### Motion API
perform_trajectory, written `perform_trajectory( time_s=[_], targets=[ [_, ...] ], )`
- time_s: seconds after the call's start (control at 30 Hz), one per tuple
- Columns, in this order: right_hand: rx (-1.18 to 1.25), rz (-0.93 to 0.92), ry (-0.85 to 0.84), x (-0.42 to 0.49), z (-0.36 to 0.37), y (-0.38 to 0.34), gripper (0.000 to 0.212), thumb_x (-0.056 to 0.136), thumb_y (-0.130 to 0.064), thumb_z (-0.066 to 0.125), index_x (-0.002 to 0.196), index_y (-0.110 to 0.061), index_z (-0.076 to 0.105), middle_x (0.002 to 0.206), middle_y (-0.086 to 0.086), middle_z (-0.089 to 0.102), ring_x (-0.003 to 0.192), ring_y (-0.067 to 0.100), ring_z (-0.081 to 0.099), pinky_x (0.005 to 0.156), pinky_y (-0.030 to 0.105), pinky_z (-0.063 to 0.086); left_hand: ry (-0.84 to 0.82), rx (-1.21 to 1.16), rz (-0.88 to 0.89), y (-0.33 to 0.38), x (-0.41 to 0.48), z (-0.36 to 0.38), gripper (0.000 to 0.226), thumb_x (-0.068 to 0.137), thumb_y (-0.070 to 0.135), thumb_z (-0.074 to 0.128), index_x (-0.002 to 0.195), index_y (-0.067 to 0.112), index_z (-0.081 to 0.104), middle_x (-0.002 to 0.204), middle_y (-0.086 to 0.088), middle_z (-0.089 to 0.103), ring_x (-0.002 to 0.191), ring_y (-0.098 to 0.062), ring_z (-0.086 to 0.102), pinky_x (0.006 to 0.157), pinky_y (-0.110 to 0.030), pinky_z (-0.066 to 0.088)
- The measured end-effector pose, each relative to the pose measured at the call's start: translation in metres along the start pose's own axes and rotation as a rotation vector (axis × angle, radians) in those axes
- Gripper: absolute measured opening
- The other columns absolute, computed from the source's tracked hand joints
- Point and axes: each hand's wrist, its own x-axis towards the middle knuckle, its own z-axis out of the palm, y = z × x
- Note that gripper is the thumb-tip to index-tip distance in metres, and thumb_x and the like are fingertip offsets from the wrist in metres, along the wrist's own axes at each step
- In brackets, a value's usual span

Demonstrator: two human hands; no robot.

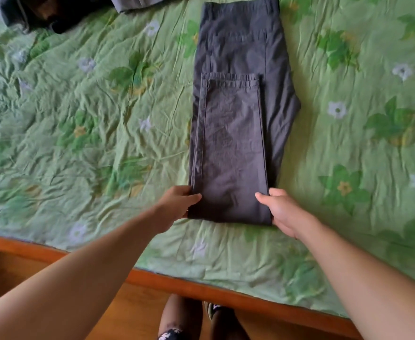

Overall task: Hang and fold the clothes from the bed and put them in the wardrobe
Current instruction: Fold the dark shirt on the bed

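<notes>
Both hands, the left hand [177, 202] and the right hand [281, 209], grasp the near folded edge of the dark grey cotton trousers [236, 123] lying on the green floral-sheeted bed [103, 119].

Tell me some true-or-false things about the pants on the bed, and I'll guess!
1. The trousers lie on a green flowery bedsheet. True.
2. Only one hand holds the trousers. False: the left hand and the right hand both grip the near end.
3. The trouser legs are folded back over the upper part. True.
4. The trousers are bright red. False: they are dark grey.
</notes>
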Motion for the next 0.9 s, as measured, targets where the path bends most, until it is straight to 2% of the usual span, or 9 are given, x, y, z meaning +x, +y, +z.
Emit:
perform_trajectory(
  time_s=[0.07, 0.27, 0.37, 0.43, 0.53, 0.63, 0.7, 0.83, 0.9],
  targets=[
    [-0.041, -0.013, 0.005, -0.008, 0.000, 0.010, 0.027, 0.098, -0.019, 0.063, 0.123, -0.009, 0.058, 0.127, 0.007, 0.067, 0.116, 0.027, 0.064, 0.107, 0.054, 0.045, 0.024, 0.017, -0.005, -0.013, -0.005, 0.003, 0.010, 0.096, 0.007, 0.063, 0.102, 0.004, 0.070, 0.097, -0.018, 0.069, 0.088, -0.028, 0.066, 0.092, -0.053, 0.055],
    [-0.075, 0.196, -0.056, -0.037, -0.009, 0.104, 0.080, 0.077, -0.037, 0.075, 0.146, -0.011, 0.042, 0.149, 0.005, 0.053, 0.130, 0.027, 0.055, 0.110, 0.064, 0.039, -0.021, 0.110, -0.133, -0.091, -0.047, 0.011, 0.013, 0.095, 0.003, 0.061, 0.105, 0.000, 0.068, 0.093, -0.020, 0.069, 0.083, -0.029, 0.065, 0.081, -0.048, 0.055],
    [-0.019, 0.259, -0.045, -0.064, 0.000, 0.114, 0.055, 0.092, -0.024, 0.070, 0.140, -0.012, 0.047, 0.140, 0.004, 0.060, 0.120, 0.026, 0.063, 0.104, 0.061, 0.046, -0.021, 0.104, -0.164, -0.115, -0.059, 0.014, 0.014, 0.095, 0.006, 0.061, 0.104, 0.006, 0.071, 0.102, -0.020, 0.074, 0.091, -0.034, 0.070, 0.086, -0.053, 0.055],
    [-0.061, 0.249, -0.044, -0.075, 0.009, 0.094, 0.027, 0.095, -0.021, 0.068, 0.118, -0.015, 0.056, 0.127, -0.003, 0.065, 0.115, 0.023, 0.063, 0.105, 0.052, 0.046, -0.004, 0.084, -0.148, -0.105, -0.057, 0.015, 0.013, 0.096, 0.012, 0.062, 0.104, 0.005, 0.070, 0.100, -0.016, 0.073, 0.090, -0.030, 0.069, 0.087, -0.048, 0.056],
    [0.033, 0.056, -0.072, -0.060, 0.017, 0.048, 0.008, 0.095, -0.011, 0.066, 0.101, -0.013, 0.063, 0.110, 0.012, 0.074, 0.099, 0.025, 0.070, 0.089, 0.037, 0.054, 0.048, -0.024, -0.054, -0.068, -0.037, 0.014, 0.016, 0.097, 0.018, 0.063, 0.099, 0.004, 0.070, 0.090, -0.013, 0.068, 0.083, -0.024, 0.065, 0.084, -0.042, 0.056],
    [0.172, -0.082, -0.014, -0.033, 0.030, -0.011, 0.042, 0.097, -0.006, 0.063, 0.132, -0.021, 0.046, 0.121, 0.009, 0.065, 0.108, 0.024, 0.064, 0.102, 0.042, 0.049, 0.089, -0.126, 0.075, -0.014, -0.010, 0.011, 0.014, 0.091, 0.024, 0.069, 0.087, 0.011, 0.070, 0.080, -0.011, 0.061, 0.069, -0.020, 0.058, 0.064, -0.030, 0.048],
    [0.149, -0.146, 0.017, -0.010, 0.037, -0.042, 0.057, 0.097, -0.007, 0.062, 0.148, -0.007, 0.038, 0.126, 0.007, 0.059, 0.110, 0.023, 0.061, 0.102, 0.038, 0.047, 0.124, -0.146, 0.116, 0.017, 0.012, 0.010, 0.014, 0.087, 0.025, 0.070, 0.082, 0.012, 0.069, 0.079, -0.011, 0.062, 0.073, -0.023, 0.057, 0.063, -0.031, 0.043],
    [-0.057, -0.180, 0.119, 0.023, 0.039, -0.066, 0.030, 0.084, -0.027, 0.068, 0.107, -0.009, 0.064, 0.117, 0.011, 0.069, 0.106, 0.025, 0.063, 0.099, 0.040, 0.048, 0.169, -0.062, 0.185, 0.050, 0.040, 0.011, 0.014, 0.096, 0.014, 0.063, 0.085, 0.012, 0.071, 0.076, -0.003, 0.072, 0.071, -0.022, 0.068, 0.058, -0.025, 0.051],
    [-0.018, -0.217, 0.135, 0.030, 0.041, -0.085, 0.036, 0.094, -0.019, 0.066, 0.129, -0.014, 0.061, 0.128, -0.003, 0.060, 0.120, 0.015, 0.054, 0.108, 0.035, 0.040, 0.162, -0.071, 0.227, 0.070, 0.044, 0.006, 0.014, 0.097, 0.012, 0.062, 0.085, 0.014, 0.071, 0.074, 0.002, 0.072, 0.067, -0.014, 0.067, 0.058, -0.022, 0.052]
  ],
)
